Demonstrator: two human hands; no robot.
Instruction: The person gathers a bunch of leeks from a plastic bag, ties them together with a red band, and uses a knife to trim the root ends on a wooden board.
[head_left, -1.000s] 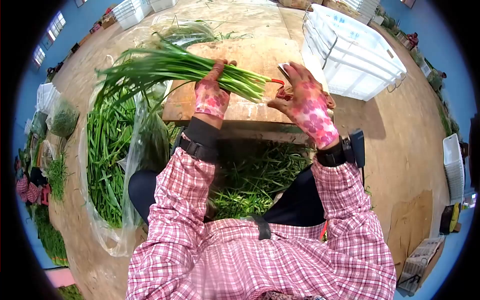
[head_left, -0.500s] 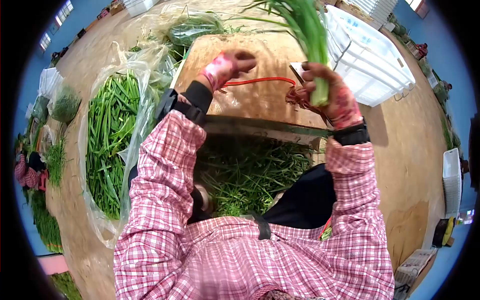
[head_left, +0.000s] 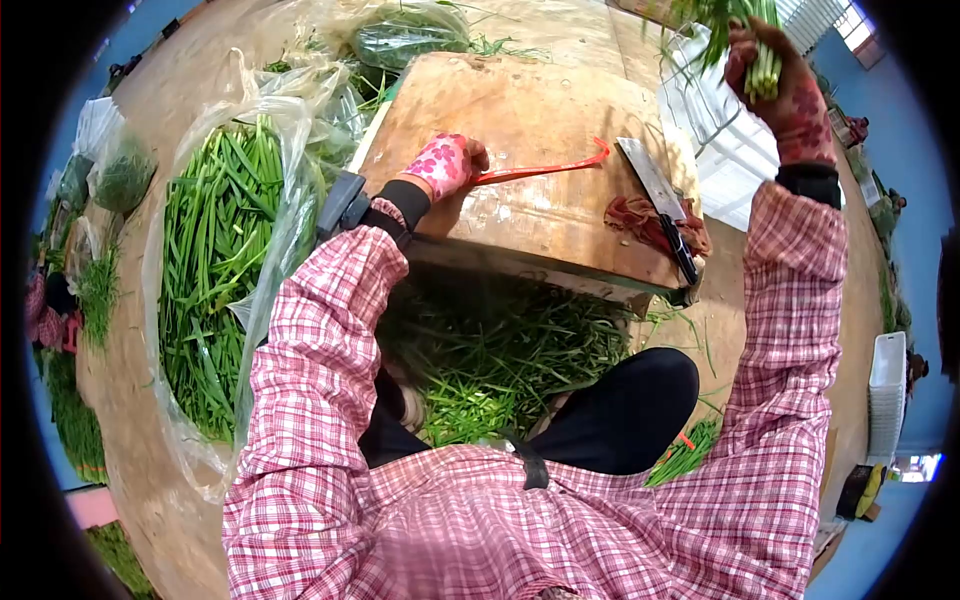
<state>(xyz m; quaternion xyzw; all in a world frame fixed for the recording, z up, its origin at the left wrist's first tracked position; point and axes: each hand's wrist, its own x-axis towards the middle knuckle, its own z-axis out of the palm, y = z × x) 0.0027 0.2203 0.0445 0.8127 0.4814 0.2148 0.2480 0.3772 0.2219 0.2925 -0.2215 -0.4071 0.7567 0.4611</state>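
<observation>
My right hand [head_left: 785, 95], in a pink patterned glove with bare fingers, is closed around a bunch of chives [head_left: 764, 75], raised at the top right above a white crate. The cut ends point down towards me; the leaves are partly blurred. My left hand [head_left: 450, 163], gloved alike, rests on the wooden board [head_left: 520, 110] with its fingers closed on the end of a red tie strip [head_left: 545, 168]. The strip runs right across the board. A knife [head_left: 658, 195] with a black handle lies on the board's right side, over a crumpled reddish cloth [head_left: 640, 218].
A clear plastic bag [head_left: 160, 330] full of long green chives [head_left: 220, 270] lies at the left. Loose trimmings [head_left: 490, 390] cover the floor between my legs. The white crate [head_left: 715, 150] stands beyond the board's right edge. A tied green bundle [head_left: 688, 455] lies by my right leg.
My right hand has moved up and right with the chives, uncovering the knife and cloth. My left hand has lowered to the board and closed on the strip's end.
</observation>
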